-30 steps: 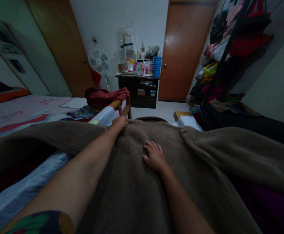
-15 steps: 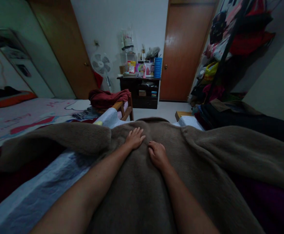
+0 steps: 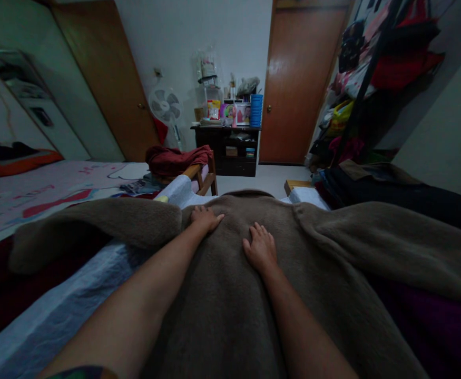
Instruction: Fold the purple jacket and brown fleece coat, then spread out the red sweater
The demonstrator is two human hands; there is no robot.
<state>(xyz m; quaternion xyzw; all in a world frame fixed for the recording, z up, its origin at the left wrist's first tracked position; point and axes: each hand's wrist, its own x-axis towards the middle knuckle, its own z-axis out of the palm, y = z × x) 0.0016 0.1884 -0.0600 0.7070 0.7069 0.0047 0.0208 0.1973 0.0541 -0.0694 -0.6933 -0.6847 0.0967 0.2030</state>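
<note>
A brown fuzzy coat (image 3: 230,295) lies spread out with its collar at the far end and a sleeve out to each side. My left hand (image 3: 206,218) rests on the coat's upper left part, near the seam of the left sleeve, with its thumb held apart from the fingers. Flat on the middle of the upper coat is my right hand (image 3: 261,246), its fingers spread. Neither hand holds anything. Under the coat, a light blue quilted cover (image 3: 76,295) shows on the left.
Dark clothes (image 3: 404,184) are piled at the right. A red cloth (image 3: 178,159) hangs over a wooden frame beyond the left sleeve. Farther back stand a fan (image 3: 166,105), a black cabinet (image 3: 210,152) and a brown door (image 3: 301,89).
My left hand has moved left across the coat toward the sleeve seam. My right hand has shifted slightly to the right, and its fingers have spread out.
</note>
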